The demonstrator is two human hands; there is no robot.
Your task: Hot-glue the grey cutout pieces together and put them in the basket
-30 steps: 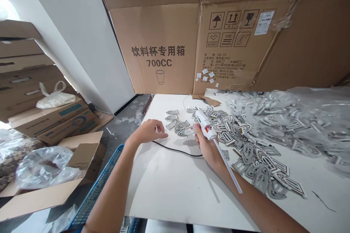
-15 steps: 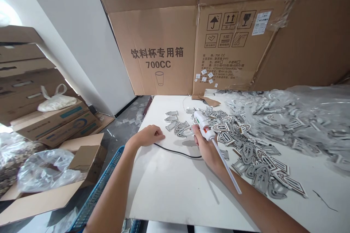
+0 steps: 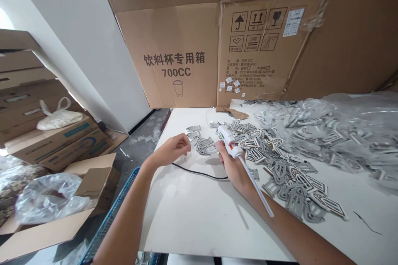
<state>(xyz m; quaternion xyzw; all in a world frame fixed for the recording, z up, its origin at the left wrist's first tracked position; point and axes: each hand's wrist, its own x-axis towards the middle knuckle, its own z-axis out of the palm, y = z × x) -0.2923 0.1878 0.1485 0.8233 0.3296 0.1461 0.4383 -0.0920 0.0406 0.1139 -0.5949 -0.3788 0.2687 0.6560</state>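
Observation:
My right hand (image 3: 229, 158) is closed round a white glue gun (image 3: 226, 134), with a long translucent glue stick (image 3: 256, 186) slanting out of its back end over my forearm. My left hand (image 3: 173, 149) hovers at the left side of the table, fingers curled in; what they hold, if anything, is too small to make out. Close to its fingertips lie several grey arch-shaped cut-out pieces (image 3: 205, 147). Beyond and right of the glue gun spreads a large heap of similar grey and black-and-white pieces (image 3: 286, 174). A black cord (image 3: 200, 172) runs across the table between my hands.
Clear plastic bags (image 3: 351, 128) of pieces cover the back right of the white table (image 3: 192, 215). A cardboard wall (image 3: 177, 29) stands behind. On the left are a blue basket (image 3: 115, 211), an open carton (image 3: 62, 232) and stacked boxes (image 3: 65, 140). A torn cardboard scrap (image 3: 238, 114) lies at the back.
My left hand has lifted and moved slightly up and right, towards the loose pieces. My right hand keeps the glue gun in nearly the same place. The view has shifted a little.

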